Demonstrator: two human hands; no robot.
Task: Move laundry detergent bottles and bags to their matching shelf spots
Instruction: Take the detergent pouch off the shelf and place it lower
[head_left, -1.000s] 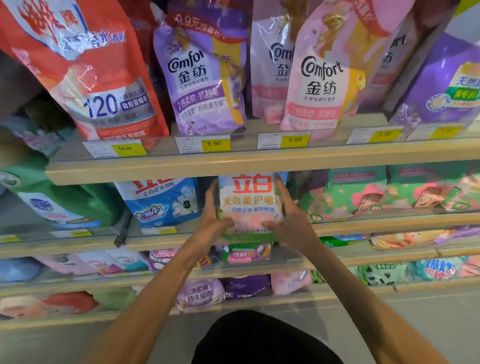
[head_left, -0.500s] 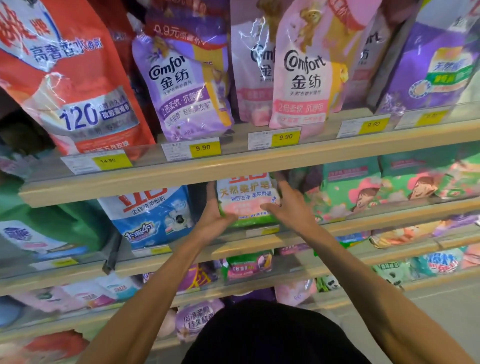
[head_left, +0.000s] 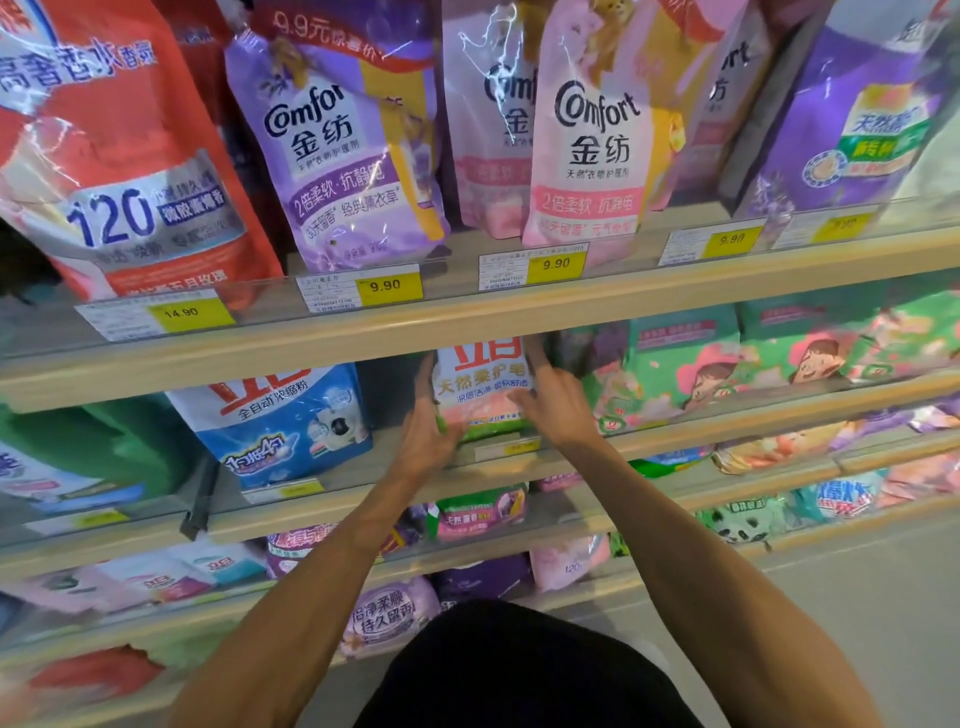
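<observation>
Flanking the detergent bag (head_left: 480, 389) on both sides, the hands hold it upright at the front edge of the second shelf (head_left: 727, 426). It stands about midway along, between a blue bag (head_left: 291, 421) towards the left end and a row of green bags (head_left: 675, 369) towards the right. The bag's top is tucked out of sight under the front edge of the upper shelf (head_left: 467, 322), and its base sits just behind a small price label (head_left: 506, 448).

The left hand (head_left: 428, 441) wraps the lower left corner, fingers running up the side and the thumb on the front. The right hand (head_left: 558, 410) lies against the right edge with its fingers (head_left: 537, 358) fairly straight and spread, the thumb touching the printed face.

This looks like a soft, filled pouch. It is probably moderately heavy for its size, with contents that shift and a glossy film that may slide under a light touch. It will likely sag or tip forward if released before its base is flat. Holding it low on both side edges, as here, seems the soundest hold; pulling at the top seam would let the body swing.
</observation>
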